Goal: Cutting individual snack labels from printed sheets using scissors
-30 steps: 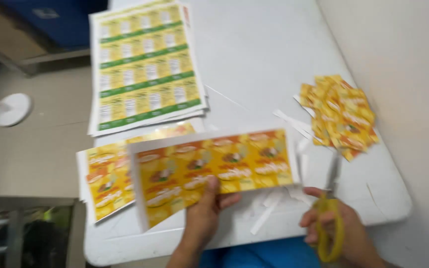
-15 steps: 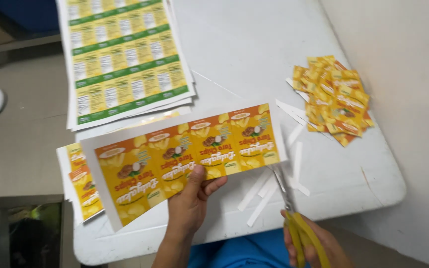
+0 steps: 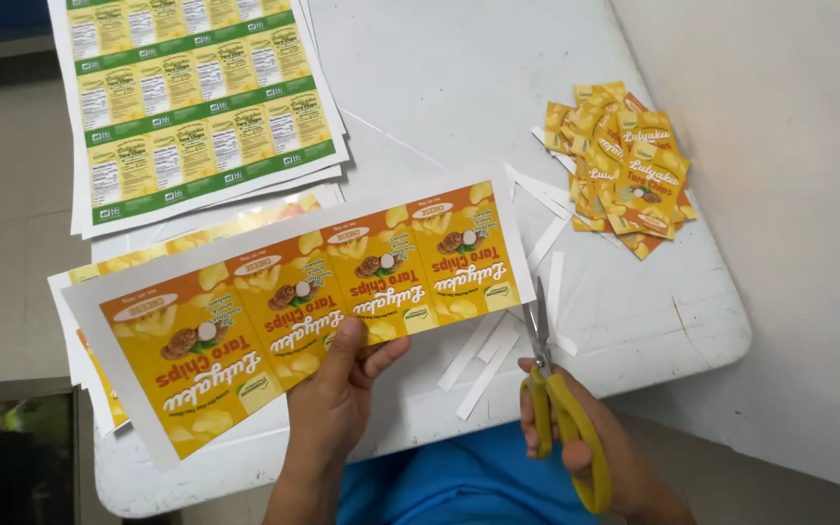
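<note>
Left hand (image 3: 328, 403) grips the lower edge of a long paper strip of four yellow-orange printed snack labels (image 3: 313, 301), thumb on top and fingers clamped on the sheet from beneath. Strip is held above the white plastic desk (image 3: 498, 87), slanting from 8 o'clock up to 2 o'clock, with a white margin around it.

Right hand (image 3: 590, 457) holds yellow-handled scissors (image 3: 551, 389), fingers closed through the loops. Blades point to 12 o'clock, and their tips stand just at the strip's lower right corner; whether they touch the paper cannot be told.

At 2 o'clock from the strip lies a loose pile of cut yellow-orange labels (image 3: 624, 160). Narrow white paper offcuts (image 3: 483, 355) lie scattered between that pile and the scissors. At 11 o'clock rests a stack of uncut yellow-and-green printed sheets (image 3: 196, 97). Further yellow printed sheets (image 3: 99, 389) lie under the strip's left end, at 8 o'clock, overhanging the desk edge.
</note>
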